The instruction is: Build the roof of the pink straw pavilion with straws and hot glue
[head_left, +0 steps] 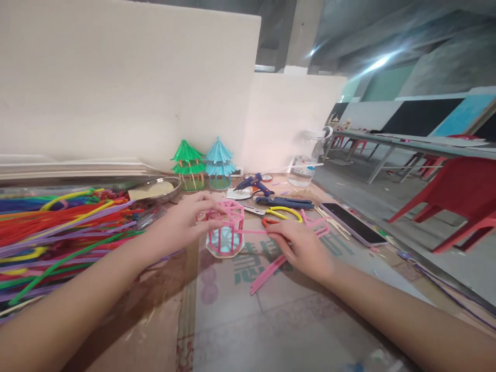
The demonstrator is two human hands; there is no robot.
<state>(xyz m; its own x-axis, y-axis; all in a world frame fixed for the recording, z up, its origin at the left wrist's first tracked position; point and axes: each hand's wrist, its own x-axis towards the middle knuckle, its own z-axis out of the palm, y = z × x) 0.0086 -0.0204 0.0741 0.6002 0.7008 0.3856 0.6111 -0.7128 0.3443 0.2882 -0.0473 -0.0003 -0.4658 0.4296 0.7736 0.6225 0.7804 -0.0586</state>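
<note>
Cardboard-covered table point(271, 310) running along a white partition wall point(127, 82), open hall with red chairs point(457, 201) sitting off past the right arm.

Left hand point(182, 225) is gripping the pink pipe-cleaner frame point(225, 227), fingers curled round its upper left edge, thumb on the near side. Frame is standing upright on the cardboard, just right of that hand, between both hands.

Right hand point(302, 245) is pinching a pink pipe cleaner point(253, 231) between thumb and forefinger; the strand is running straight left from the fingertips into the frame's side. More pink pipe cleaners point(271, 268) are lying under and in front of that hand.

Scissors with yellow and orange handles point(277, 214) are lying just beyond the right hand, blue glue gun point(253, 183) further back. Phone point(352, 223) is lying face up to the right of the right hand. Heap of coloured pipe cleaners point(58, 227) is sitting left of the left arm. Green model point(188, 165) and blue model point(219, 163) are standing by the wall, beyond the left hand.
</note>
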